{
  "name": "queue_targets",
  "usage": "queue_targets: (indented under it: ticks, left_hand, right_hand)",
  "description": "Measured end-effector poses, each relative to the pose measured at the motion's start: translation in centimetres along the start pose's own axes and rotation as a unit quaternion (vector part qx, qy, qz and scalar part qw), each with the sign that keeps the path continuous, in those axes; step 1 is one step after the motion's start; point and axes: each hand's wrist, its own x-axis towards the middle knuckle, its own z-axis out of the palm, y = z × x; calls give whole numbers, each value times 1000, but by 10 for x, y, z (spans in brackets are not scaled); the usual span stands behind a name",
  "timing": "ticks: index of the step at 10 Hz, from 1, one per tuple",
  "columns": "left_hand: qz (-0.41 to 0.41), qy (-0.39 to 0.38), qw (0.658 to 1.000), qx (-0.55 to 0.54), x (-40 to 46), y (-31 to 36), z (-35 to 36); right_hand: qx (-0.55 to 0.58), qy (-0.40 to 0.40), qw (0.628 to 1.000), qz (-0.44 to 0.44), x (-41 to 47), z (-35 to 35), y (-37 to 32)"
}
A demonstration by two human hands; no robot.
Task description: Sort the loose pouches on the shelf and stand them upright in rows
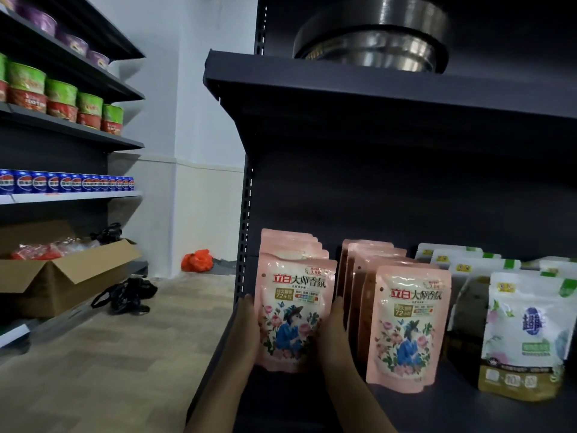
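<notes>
Pink pouches stand upright in two rows on the dark shelf (437,410). My left hand (248,332) presses flat against the left side of the front pouch of the left row (295,310). My right hand (335,335) presses flat against that pouch's right side, in the gap beside the second pink row (409,329). Fingers of both hands look straight. To the right stand rows of white pouches (524,332) with green tabs, the front one upright near the shelf edge.
A metal pot (374,35) sits on the shelf board above. To the left, another rack holds green and red tubs (62,98) and blue cans (65,182). An open cardboard box (62,276), black bags (128,295) and an orange bag (196,260) lie below.
</notes>
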Motion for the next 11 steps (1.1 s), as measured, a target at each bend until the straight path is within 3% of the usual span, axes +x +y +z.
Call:
queue_targets:
  ticks: [3,8,9,10,11]
  left_hand:
    - [15,6,999,29,-29,10,5]
    - [48,-33,998,-1,-45,10,1]
    - [108,33,994,-3,-65,15,4]
    - [271,167,945,74,-88,18,4]
    - [360,200,909,56,-116,26,10]
  right_hand:
    - [9,-33,998,54,-2,1,-1]
    - [21,-22,999,28,-2,-5,7]
    - [-10,-29,999,-28,-15,-4,4]
    - [-14,-26,994,-107,-25,-3,10]
    - [7,20,981,-192,-59,-4,-14]
